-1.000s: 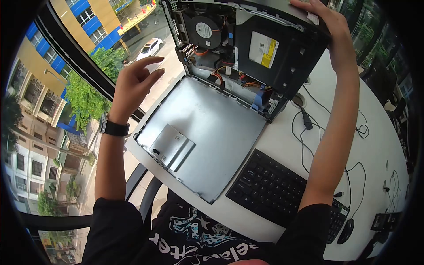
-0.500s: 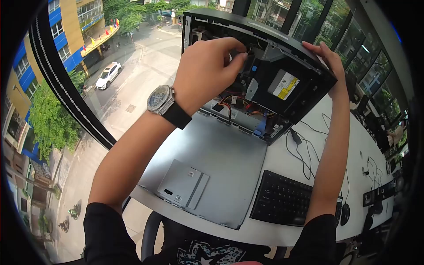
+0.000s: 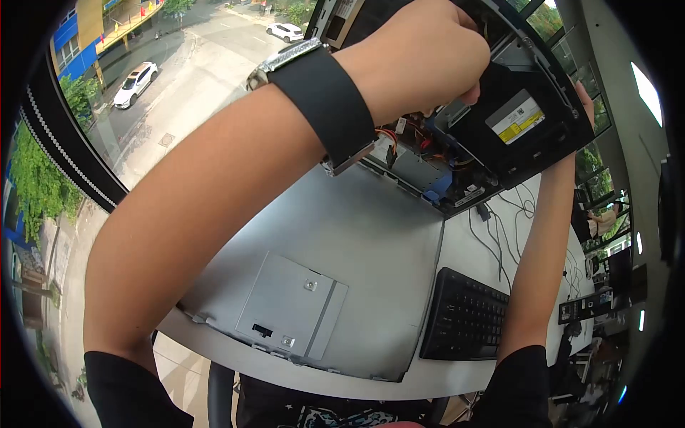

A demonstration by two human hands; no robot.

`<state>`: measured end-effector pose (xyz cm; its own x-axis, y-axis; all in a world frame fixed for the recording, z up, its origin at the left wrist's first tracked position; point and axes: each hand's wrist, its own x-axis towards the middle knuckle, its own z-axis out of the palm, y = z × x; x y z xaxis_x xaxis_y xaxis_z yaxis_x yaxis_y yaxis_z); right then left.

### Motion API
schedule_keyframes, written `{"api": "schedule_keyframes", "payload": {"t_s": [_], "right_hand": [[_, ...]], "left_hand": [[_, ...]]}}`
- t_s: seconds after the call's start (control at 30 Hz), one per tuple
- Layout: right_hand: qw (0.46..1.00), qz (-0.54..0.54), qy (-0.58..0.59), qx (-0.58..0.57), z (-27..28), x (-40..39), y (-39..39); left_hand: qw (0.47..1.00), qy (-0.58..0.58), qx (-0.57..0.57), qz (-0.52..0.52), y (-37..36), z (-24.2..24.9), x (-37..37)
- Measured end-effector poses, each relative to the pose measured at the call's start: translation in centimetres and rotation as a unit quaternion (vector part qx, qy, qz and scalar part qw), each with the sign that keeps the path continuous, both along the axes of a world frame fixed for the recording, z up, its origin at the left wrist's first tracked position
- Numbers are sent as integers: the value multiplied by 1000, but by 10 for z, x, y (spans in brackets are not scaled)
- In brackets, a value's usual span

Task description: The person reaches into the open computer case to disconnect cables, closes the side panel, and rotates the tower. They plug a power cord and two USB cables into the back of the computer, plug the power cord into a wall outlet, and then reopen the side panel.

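Observation:
An open computer case (image 3: 524, 160) stands tilted at the top of the view, its inside facing me. My left hand (image 3: 428, 57), with a watch (image 3: 321, 93) on its wrist, reaches into the case's upper part. Its fingers curl near the black optical drive (image 3: 517, 118), and what they touch is hidden. At the case's right edge, my right hand (image 3: 584, 107) supports the outer side, mostly behind it, with a few fingertips showing. Coloured cables (image 3: 428, 146) and a blue latch (image 3: 439, 187) show below my left hand. The metal side panel (image 3: 378, 264) lies flat below the case.
A black keyboard (image 3: 467, 314) lies right of the panel on the white table (image 3: 457, 385). Black cables (image 3: 492, 228) run behind it. Windows overlook a street with a white car (image 3: 135, 84) at left. Office equipment is at far right.
My left hand has moved right and up, deeper over the case, and its fingers have curled. The view has shifted, and my right hand is now more hidden behind the case edge.

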<state>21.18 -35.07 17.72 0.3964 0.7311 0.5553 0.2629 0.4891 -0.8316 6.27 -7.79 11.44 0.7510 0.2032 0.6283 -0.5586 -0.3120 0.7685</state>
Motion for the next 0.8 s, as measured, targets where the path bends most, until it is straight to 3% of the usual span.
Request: {"api": "schedule_keyframes", "payload": {"t_s": [0.03,0.17,0.27,0.3,0.33,0.37,0.4,0.47,0.5,0.6,0.73,0.8], "right_hand": [[999,25,-24,3,1,0,-1],[1000,14,-7,1,2,7,-9],[1000,-28,-7,5,1,6,-10],[999,-33,-3,5,1,5,-8],[999,-39,1,6,2,4,-7],[999,-38,1,8,1,3,-5],[998,-55,11,16,0,1,-4],[997,-70,21,32,-2,-1,-5],[992,-117,21,33,-2,0,-5],[981,-182,41,51,-4,-5,0],[988,-147,24,44,-4,3,0],[1000,-25,-6,18,-4,9,-3]], "left_hand": [[935,102,-98,-324,41,10,9],[950,146,-78,-264,39,22,7],[958,66,-70,-270,26,6,22],[993,-31,-6,-111,6,-8,48],[989,-127,59,52,-6,-14,63],[986,-60,140,65,2,-3,41],[986,-59,143,65,11,2,36],[891,-149,376,205,23,11,30],[882,-103,410,207,23,19,26],[846,-91,446,277,16,24,27],[798,-259,436,326,7,13,39],[783,-275,438,345,3,14,39]]}}
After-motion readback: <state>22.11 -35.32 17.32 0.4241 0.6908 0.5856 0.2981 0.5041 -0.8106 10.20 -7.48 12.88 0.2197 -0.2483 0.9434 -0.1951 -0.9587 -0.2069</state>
